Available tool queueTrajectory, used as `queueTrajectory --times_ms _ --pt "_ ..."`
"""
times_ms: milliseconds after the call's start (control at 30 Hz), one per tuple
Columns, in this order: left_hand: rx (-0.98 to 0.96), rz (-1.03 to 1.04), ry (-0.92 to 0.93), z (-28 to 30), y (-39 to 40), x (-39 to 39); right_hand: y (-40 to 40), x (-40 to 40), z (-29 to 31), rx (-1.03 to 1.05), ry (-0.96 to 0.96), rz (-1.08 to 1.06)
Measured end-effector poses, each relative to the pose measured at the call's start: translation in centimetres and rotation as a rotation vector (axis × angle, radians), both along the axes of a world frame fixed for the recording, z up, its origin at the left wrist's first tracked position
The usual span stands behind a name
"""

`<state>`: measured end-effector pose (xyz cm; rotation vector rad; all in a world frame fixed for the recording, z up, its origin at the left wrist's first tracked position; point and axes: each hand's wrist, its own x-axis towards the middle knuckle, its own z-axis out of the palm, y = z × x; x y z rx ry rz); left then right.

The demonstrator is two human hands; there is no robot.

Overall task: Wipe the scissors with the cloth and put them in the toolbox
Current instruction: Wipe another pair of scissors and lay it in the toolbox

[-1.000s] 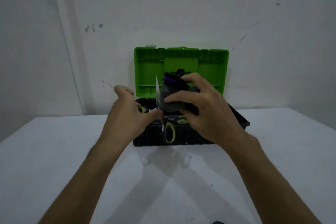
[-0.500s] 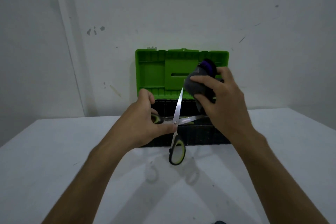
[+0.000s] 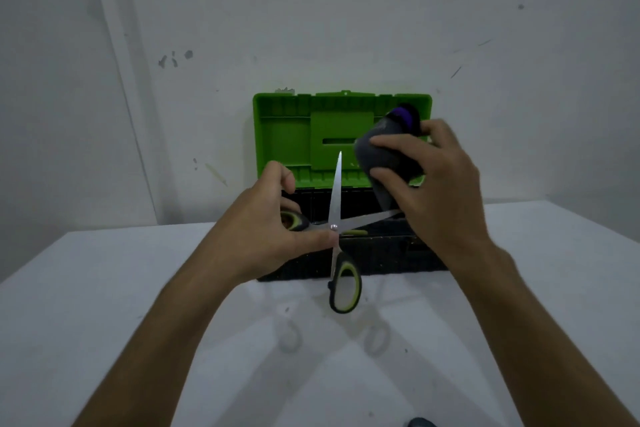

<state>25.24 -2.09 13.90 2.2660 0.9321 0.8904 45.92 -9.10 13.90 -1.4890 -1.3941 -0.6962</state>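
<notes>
1. The white table (image 3: 104, 322) fills the lower half of the frame, and a scuffed white wall (image 3: 346, 10) fills the upper half.
2. My toolbox (image 3: 381, 260) sits at the centre of the frame, at the far edge of the table against the wall. Its green lid (image 3: 294, 135) stands open and upright, and the black base lies below it.
3. My right hand (image 3: 440, 194) is right of centre, in front of the lid's right side. Its fingers and thumb are curled round the cloth (image 3: 384, 156), grasping it in a bunch.
4. My left hand (image 3: 270, 229) is just left of centre, in front of the box's left end. It grips the scissors (image 3: 335, 218) by one handle loop, with the thumb laid up to the pivot screw.
5. The cloth is dark grey with a purple and black edge at its top. It hangs in a wad from my right hand, and its lower tip reaches down to one blade.
6. The scissors are held in the air at the centre of the frame, above the front of the open box, not inside it. They are spread wide: one blade points up in front of the lid, and the other points right, its tip passing behind the cloth and my right hand.
7. The free handle loop, black with a lime-green lining, hangs down past the box's front wall, over the table.
</notes>
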Motion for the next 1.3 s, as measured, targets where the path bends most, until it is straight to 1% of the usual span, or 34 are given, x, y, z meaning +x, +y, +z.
queueTrajectory --times_ms 67,167,233,333,367,433,567,633,700,767,867,933,1000,1100,1233,1300 --pt "0.003 0.036 0.006 -0.1 0.4 0.0 -0.9 0.1 0.7 0.097 0.018 -0.023" --pt "0.023 0.107 0.046 -0.8 1.4 -0.4 -2.0 -0.9 2.0 0.156 -0.012 0.087" --pt "0.009 0.156 0.049 -1.1 2.0 -0.5 -2.0 -2.1 1.9 0.082 -0.036 0.207" --pt "-0.04 0.155 -0.026 -1.0 2.5 -0.5 -0.4 -3.5 -0.3 -0.134 -0.085 0.284" --pt "-0.042 0.158 -0.058 -1.0 2.7 -0.6 0.3 -3.7 -1.4 -0.185 -0.099 0.287" --pt "-0.026 0.181 -0.096 -1.1 3.0 -0.9 1.5 -3.3 -3.1 -0.21 -0.088 0.26" --pt "-0.154 0.139 -0.151 -1.6 3.6 -0.9 1.9 -1.0 -3.3 -0.099 -0.007 0.073" --pt "-0.19 0.12 -0.168 -1.8 3.8 -0.6 1.4 -0.4 -2.6 -0.045 0.014 0.028" --pt "-0.172 0.121 -0.176 -2.1 3.9 -0.3 0.9 -0.5 -1.9 -0.011 0.012 0.041" --pt "-0.165 0.115 -0.172 -2.0 3.7 -0.1 0.7 -1.2 -1.7 -0.01 -0.014 0.118" --pt "-0.304 0.042 -0.209 -1.6 2.8 0.1 1.2 -2.5 -2.6 -0.093 -0.082 0.222" --pt "-0.351 0.037 -0.206 -1.7 2.4 0.2 1.7 -2.7 -3.2 -0.115 -0.055 0.234" --pt "-0.349 0.07 -0.201 -2.0 2.4 0.3 1.9 -2.3 -3.3 -0.096 0.013 0.222" --pt "-0.34 0.098 -0.247 -2.6 2.9 0.5 1.7 -1.3 -2.9 -0.062 0.079 0.2" --pt "-0.236 0.141 -0.257 -2.8 3.4 0.2 1.4 -0.6 -2.3 -0.028 0.107 0.18" --pt "-0.172 0.173 -0.202 -2.8 3.3 0.2 1.4 -0.6 -2.2 -0.029 0.108 0.191"
